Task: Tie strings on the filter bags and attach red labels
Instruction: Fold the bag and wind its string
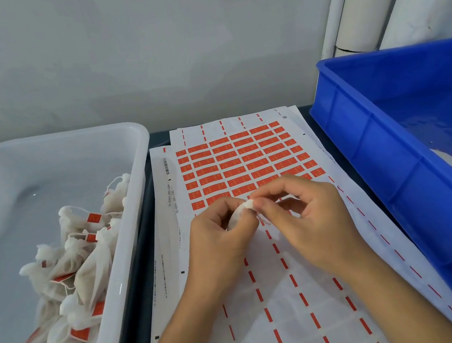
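A pile of tied, red-labelled filter bags point(65, 278) fills the white tub point(142, 186) left of the fingers. Left hand point(219, 242) and right hand point(308, 217) pinch one filter bag point(245, 208) between their fingertips above the label sheet point(241, 162); many labels remain unused, so more bags likely follow.

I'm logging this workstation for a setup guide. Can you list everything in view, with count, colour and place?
white tub: one, translucent white, left.
finished bags: a pile, too many to count, off-white with red labels, inside the white tub.
label sheets: a stack, white with red labels in rows at the far end, centre.
blue crate: one, blue, right, white material partly visible inside.
tubes: several, white, upper right against the wall.
filter bag: one, white, held over the sheets.
hands: left hand and right hand, both pinching the filter bag.
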### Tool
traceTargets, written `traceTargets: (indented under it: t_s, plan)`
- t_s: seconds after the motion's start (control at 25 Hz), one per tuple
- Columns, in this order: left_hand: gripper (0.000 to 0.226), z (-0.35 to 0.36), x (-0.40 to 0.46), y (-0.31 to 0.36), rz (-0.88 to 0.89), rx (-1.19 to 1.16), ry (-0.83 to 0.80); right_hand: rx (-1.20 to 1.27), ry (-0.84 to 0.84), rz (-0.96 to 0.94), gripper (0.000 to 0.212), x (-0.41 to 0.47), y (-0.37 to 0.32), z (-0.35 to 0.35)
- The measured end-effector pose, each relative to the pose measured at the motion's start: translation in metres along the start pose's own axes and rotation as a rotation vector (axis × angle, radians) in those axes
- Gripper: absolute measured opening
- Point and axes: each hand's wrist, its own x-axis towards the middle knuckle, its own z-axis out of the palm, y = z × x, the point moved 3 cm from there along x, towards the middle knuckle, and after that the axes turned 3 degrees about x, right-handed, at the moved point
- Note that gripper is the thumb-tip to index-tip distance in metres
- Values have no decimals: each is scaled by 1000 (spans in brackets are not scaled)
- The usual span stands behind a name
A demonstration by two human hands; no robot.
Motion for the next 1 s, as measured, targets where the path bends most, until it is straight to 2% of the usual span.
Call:
traceTargets:
  t_s: [0.08, 0.24, 0.32, 0.52, 0.6, 0.76, 1.0]
  plan:
    - [21, 1, -1, 3, -23, -37, -55, 11, 17, 30, 10, 1, 1, -2]
    - [21, 6, -5, 5, -194, -335, -183, 43, 21, 33, 8, 2, 1, -1]
    - [23, 7, -5, 3, -228, -393, -215, 51, 44, 32, 10, 1, 2, 0]
    - [27, 8, -6, 3, -220, -311, -213, -134, 98, -122, 4, -4, -1, -5]
    - [30, 9, -6, 3, -212, -315, -211, -193, 55, -207, 11, -7, 0, -6]
    - [30, 8, -8, 6, -225, -294, -180, -287, -22, -217, 25, -9, 3, -5]
    - [31, 7, -7, 5, -209, -163, -128, -539, 31, -328, 33, -9, 2, -9]
